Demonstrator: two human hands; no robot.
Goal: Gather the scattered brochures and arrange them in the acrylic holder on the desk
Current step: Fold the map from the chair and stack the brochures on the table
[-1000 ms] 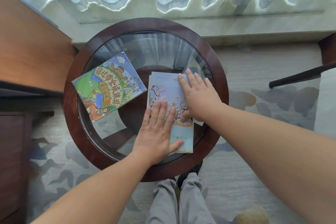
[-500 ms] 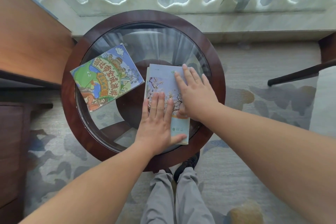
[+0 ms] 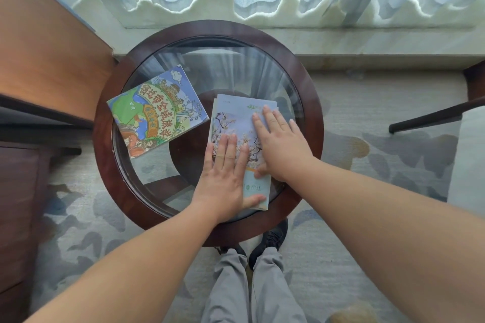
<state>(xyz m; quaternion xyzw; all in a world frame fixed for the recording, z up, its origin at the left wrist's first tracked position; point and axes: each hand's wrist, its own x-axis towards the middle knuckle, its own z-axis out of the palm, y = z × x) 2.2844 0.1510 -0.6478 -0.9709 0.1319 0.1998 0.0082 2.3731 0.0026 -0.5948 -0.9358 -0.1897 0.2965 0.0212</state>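
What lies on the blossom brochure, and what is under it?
The left hand and right hand lie flat on the blossom brochure. Beneath, other brochures' edges peek out; their covers are hidden.

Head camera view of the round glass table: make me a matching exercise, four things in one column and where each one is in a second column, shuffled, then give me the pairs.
Things
1. cartoon map brochure
2. blossom-cover brochure
3. left hand
4. right hand

Places
A. flat on the near left part of the blossom cover
B. alone on the left of the glass tabletop, untouched
C. under both hands, right of the table's centre
D. flat on the far right part of the blossom cover

Pairs: 1-B, 2-C, 3-A, 4-D
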